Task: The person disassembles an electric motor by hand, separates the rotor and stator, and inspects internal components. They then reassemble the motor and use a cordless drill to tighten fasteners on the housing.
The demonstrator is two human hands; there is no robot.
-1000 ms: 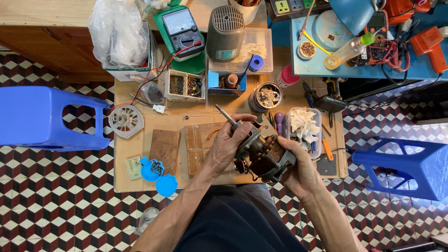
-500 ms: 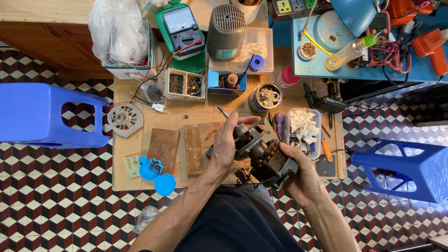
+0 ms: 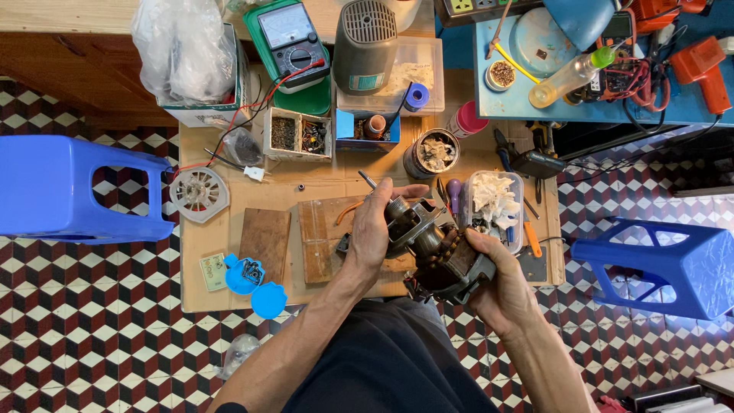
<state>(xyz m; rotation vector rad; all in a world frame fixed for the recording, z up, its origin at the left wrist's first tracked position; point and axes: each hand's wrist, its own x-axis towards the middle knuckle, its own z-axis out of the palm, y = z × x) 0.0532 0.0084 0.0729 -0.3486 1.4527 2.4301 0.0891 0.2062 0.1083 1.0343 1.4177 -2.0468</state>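
A dark electric motor with copper windings and a steel shaft sticking out at its upper left is held over the low wooden table. My left hand wraps its shaft end from the left. My right hand cups its rear body from below and right. Under the motor lie two brown wooden boards.
On the table: a green multimeter, a grey fan motor cover, small parts boxes, a clear tub of white scraps, a white fan hub, blue caps. Blue plastic stools stand left and right.
Both hands have tilted the motor and shifted it slightly; the shaft now points more up and left, and my left hand grips nearer the shaft end.
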